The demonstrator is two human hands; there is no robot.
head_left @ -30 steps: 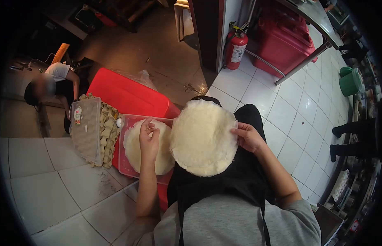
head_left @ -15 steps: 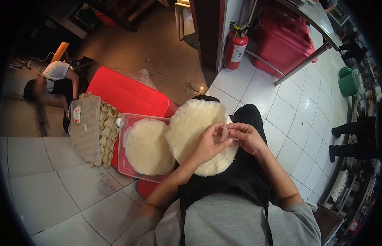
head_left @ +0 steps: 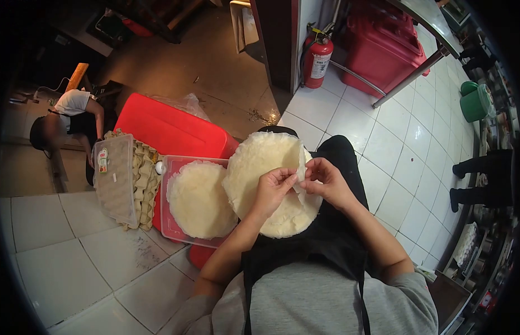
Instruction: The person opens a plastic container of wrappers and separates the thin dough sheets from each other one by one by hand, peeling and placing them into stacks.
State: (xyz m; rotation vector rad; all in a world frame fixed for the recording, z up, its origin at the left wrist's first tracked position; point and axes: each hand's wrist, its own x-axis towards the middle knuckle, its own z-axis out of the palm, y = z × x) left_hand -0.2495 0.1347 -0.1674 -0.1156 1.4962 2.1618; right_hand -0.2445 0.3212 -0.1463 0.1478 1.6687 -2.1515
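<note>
A stack of thin, round, pale spring roll wrappers (head_left: 254, 159) rests on my lap, over the black apron. My left hand (head_left: 273, 191) is over the stack, thumb and fingers pinched on the top wrapper near its right side. Close beside it, my right hand (head_left: 328, 183) pinches the raised right edge of the same wrapper. That edge stands up as a thin flap between the hands. To the left, a second stack of round wrappers (head_left: 198, 198) lies in a clear plastic container (head_left: 169, 224).
A red box (head_left: 170, 129) stands behind the container. Egg trays (head_left: 144, 184) and a clear lid (head_left: 116, 184) are at the left, near a bending person (head_left: 81, 114). A fire extinguisher (head_left: 317, 60) and a red bin (head_left: 380, 50) stand ahead right. Another person's legs (head_left: 483, 178) show at right.
My hands have shifted their pinch on the wrapper's right edge, and its flap now stands up longer and clearer. My left hand moved slightly left. The view shifted a little.
</note>
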